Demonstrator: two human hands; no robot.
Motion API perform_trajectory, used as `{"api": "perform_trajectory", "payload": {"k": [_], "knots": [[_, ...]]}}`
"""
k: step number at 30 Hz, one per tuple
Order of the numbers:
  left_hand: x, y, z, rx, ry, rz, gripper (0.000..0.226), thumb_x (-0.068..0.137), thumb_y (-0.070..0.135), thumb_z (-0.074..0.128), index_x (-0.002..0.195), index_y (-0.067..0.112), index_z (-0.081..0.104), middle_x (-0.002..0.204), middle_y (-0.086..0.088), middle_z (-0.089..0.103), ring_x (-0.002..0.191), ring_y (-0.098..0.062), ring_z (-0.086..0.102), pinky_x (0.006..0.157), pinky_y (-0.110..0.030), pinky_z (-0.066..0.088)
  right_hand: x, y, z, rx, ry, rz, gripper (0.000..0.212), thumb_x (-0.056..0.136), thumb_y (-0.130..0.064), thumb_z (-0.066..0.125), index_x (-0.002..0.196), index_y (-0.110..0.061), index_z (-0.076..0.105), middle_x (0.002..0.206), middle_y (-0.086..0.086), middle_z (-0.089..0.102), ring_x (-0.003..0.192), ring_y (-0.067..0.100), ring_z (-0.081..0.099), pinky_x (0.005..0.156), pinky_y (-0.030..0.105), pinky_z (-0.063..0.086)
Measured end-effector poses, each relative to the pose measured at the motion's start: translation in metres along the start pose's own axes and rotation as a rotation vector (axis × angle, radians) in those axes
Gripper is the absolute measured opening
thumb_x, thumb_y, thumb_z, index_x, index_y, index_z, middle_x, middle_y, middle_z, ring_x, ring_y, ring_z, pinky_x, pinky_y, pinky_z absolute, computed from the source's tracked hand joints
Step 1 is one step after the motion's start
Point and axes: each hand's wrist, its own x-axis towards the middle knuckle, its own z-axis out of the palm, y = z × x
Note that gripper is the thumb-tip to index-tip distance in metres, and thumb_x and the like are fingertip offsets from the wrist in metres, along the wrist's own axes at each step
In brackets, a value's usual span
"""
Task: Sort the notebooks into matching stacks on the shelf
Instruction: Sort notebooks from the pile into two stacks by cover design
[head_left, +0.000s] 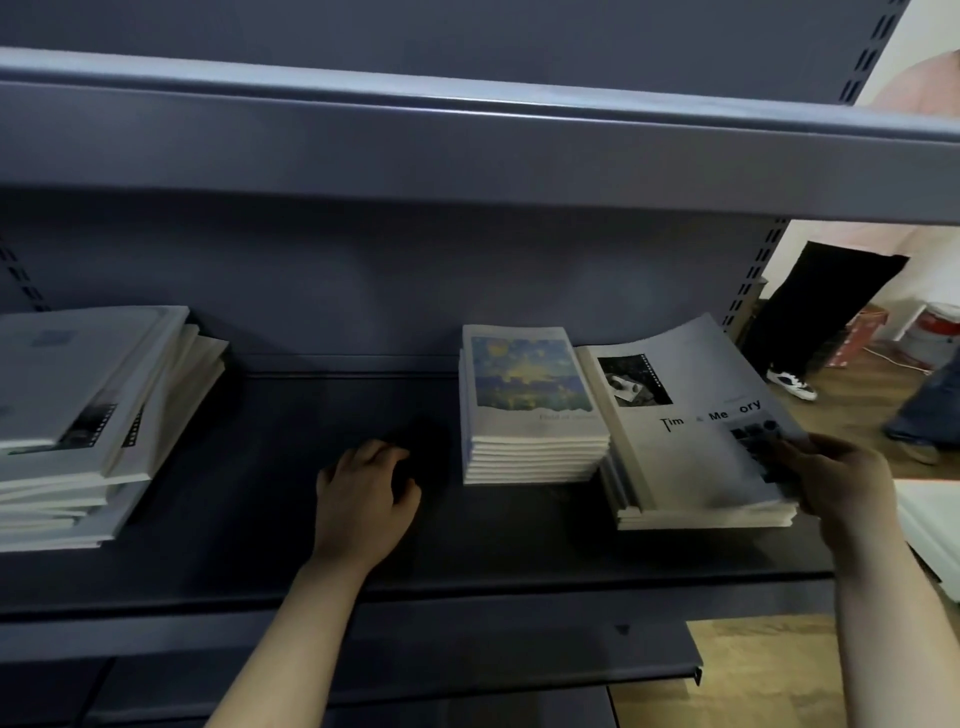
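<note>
While the right hand (836, 483) pinches the floppy-seeming notebook (691, 436) by its corner, the spine looks firmer; left hand (363, 493) loose, empty.

dark grey shelf (332, 519), blue-yellow painted notebook cover (524, 376)

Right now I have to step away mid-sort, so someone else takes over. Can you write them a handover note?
Left hand: low over the shelf, fingers loosely curled, holding nothing.
Right hand: grips the near right corner of the top Time & Memory notebook, which curves up at its far edge above the right stack.
Done: the painted-cover stack stands squared, close beside the right stack.
Left to do: lay the held notebook flat, then sort the untidy left pile, which looks unsorted.
</note>
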Motion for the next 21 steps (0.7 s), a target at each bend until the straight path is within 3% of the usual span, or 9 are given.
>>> {"api": "perform_trajectory", "payload": {"k": [5,8,13,16,21], "knots": [[0.0,0.003,0.001,0.03,0.0,-0.001,0.039,0.091,0.037,0.049,0.128,0.024,0.054,0.131,0.004,0.05,0.12,-0.018,0.045,0.098,-0.043,0.033,-0.003,-0.001,0.009,-0.065,-0.023,-0.053,0.022,0.086,-0.016,0.069,0.107,-0.009,0.071,0.071,0.007,0.068,0.059,0.024,0.06,0.051,0.03,0.043],[-0.001,0.002,0.001,0.03,0.002,-0.003,0.039,0.091,0.037,0.049,0.127,0.024,0.054,0.132,0.004,0.05,0.12,-0.018,0.045,0.098,-0.042,0.033,-0.004,-0.006,0.013,-0.184,-0.012,-0.13,0.021,0.085,-0.016,0.07,0.105,-0.009,0.073,0.08,0.014,0.071,0.074,0.032,0.066,0.067,0.044,0.054],[-0.001,0.002,0.001,0.034,0.0,-0.003,0.039,0.091,0.036,0.049,0.128,0.024,0.054,0.133,0.004,0.049,0.121,-0.018,0.045,0.099,-0.042,0.032,-0.01,-0.009,0.018,-0.411,0.06,-0.237,0.02,0.083,-0.014,0.072,0.1,-0.003,0.074,0.084,0.024,0.07,0.08,0.042,0.062,0.063,0.036,0.04],[-0.002,0.002,0.001,0.035,0.005,0.005,0.039,0.091,0.036,0.049,0.127,0.024,0.055,0.133,0.004,0.05,0.12,-0.019,0.045,0.098,-0.042,0.033,-0.014,-0.007,0.022,-0.489,0.089,-0.258,0.027,0.084,-0.014,0.072,0.104,0.003,0.071,0.091,0.03,0.067,0.091,0.047,0.059,0.074,0.046,0.047],[-0.004,0.002,0.0,0.035,-0.011,0.012,0.04,0.094,0.037,0.044,0.132,0.025,0.05,0.139,0.004,0.045,0.126,-0.018,0.042,0.102,-0.04,0.03,-0.029,-0.018,0.029,-0.564,0.183,-0.235,0.034,0.084,-0.012,0.068,0.118,-0.006,0.067,0.117,0.028,0.057,0.11,0.049,0.047,0.09,0.053,0.04]]}}
